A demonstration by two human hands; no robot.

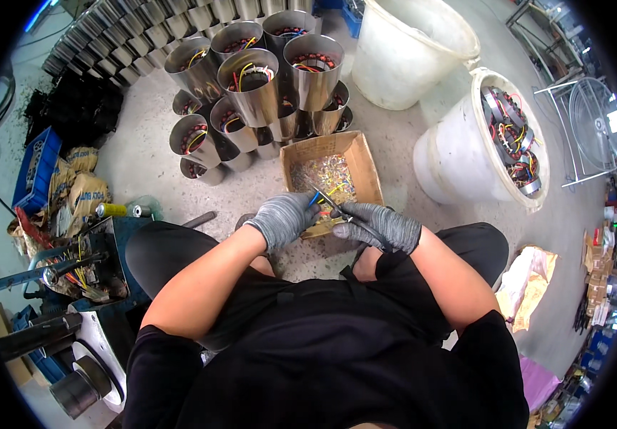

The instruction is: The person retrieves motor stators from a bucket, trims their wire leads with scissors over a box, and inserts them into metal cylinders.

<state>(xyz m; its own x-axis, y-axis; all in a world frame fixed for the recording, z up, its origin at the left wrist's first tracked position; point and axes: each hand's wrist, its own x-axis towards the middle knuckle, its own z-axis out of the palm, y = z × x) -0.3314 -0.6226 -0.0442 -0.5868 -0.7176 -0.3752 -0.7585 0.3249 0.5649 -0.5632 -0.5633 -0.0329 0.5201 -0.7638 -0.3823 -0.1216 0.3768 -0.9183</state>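
Observation:
My left hand (283, 218), in a grey knitted glove, is closed on a few thin wires (336, 190), blue and yellow, whose ends stick out past the fingertips. My right hand (383, 226), gloved alike, grips a dark-handled hand tool like wire cutters (335, 210). The tool's jaws point up and left, close against the wires; whether they bite on them is too small to tell. Both hands hang over the near edge of an open cardboard box (367, 171). Inside it lie many small coloured wire scraps (320, 174).
Shiny steel cylinders (249, 96) with wound, wired cores stand stacked ahead. A white tub (451, 154) of wound cores leans at right, beside another white tub (387, 64). At left stand a machine (108, 350) and a blue crate (37, 168). A wire-guard fan (598, 121) stands far right.

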